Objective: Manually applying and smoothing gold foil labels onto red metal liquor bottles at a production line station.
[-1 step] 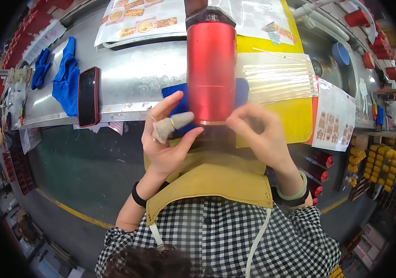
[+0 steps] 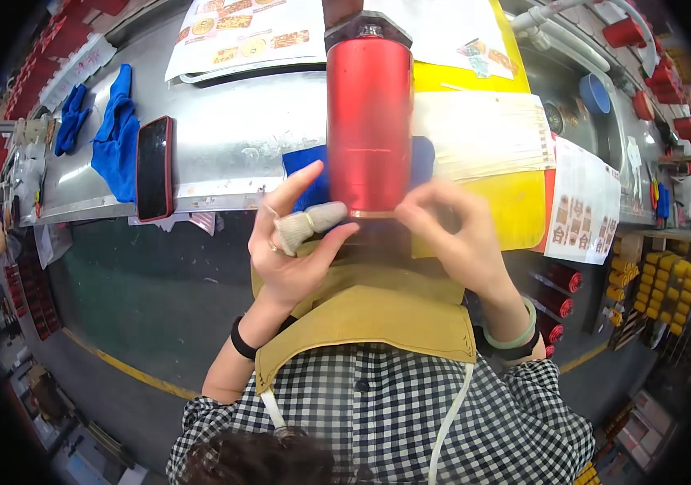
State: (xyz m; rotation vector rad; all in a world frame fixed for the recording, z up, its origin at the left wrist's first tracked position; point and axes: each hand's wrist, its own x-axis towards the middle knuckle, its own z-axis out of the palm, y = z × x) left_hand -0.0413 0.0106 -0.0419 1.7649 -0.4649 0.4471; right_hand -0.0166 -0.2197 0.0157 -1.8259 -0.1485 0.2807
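Observation:
A glossy red metal cylinder point(image 2: 369, 121) stands out toward me, held at its far end by a dark fixture point(image 2: 368, 29). A thin gold-brown band point(image 2: 374, 214) runs along its near rim. My left hand point(image 2: 290, 242) is at the near left edge, fingers apart; a finger in a grey cloth cover point(image 2: 317, 222) reaches the rim, and the thumb lies just below. At the near right edge, my right hand point(image 2: 454, 234) has thumb and forefinger drawn together by the rim. Anything between those fingertips is too small to make out. Blue cloth point(image 2: 305, 174) lies beneath the cylinder.
A sheet of pale narrow strips point(image 2: 483, 137) rests on a yellow board point(image 2: 515, 218) to the right. Printed sheets point(image 2: 240, 36) lie farther back. On the metal bench at left are a phone point(image 2: 154, 168) and blue gloves point(image 2: 117, 133). A blue bowl point(image 2: 594, 94) stands far right.
My left covered finger has shifted right and straightened toward the cylinder's near rim. The strips' shine has faded to a paler look. My right hand has hardly moved.

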